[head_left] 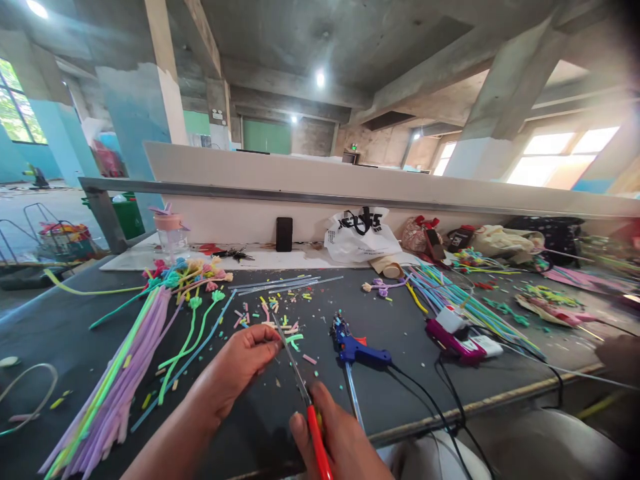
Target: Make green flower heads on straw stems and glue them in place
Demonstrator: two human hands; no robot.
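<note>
My left hand (245, 363) is above the dark table with thumb and forefinger pinched together; what sits between them, if anything, is too small to make out. My right hand (340, 437) grips red-handled scissors (316, 433), whose long thin metal blades point up and away, their tips beside my left fingertips. Short cut pieces of pink, yellow and green fuzzy stems (287, 328) lie scattered beyond my hands. To the right rests a blue glue gun (363, 352) with a clear glue stick (353, 393) in it.
Bundled purple and green fuzzy stems (135, 360) with knotted ends lie at left. A power strip (455, 341) with cables is right. Behind stand a phone (284, 235), a white bag (360, 237) and a pink-lidded cup (171, 233). Another person's hand (620, 357) shows at far right.
</note>
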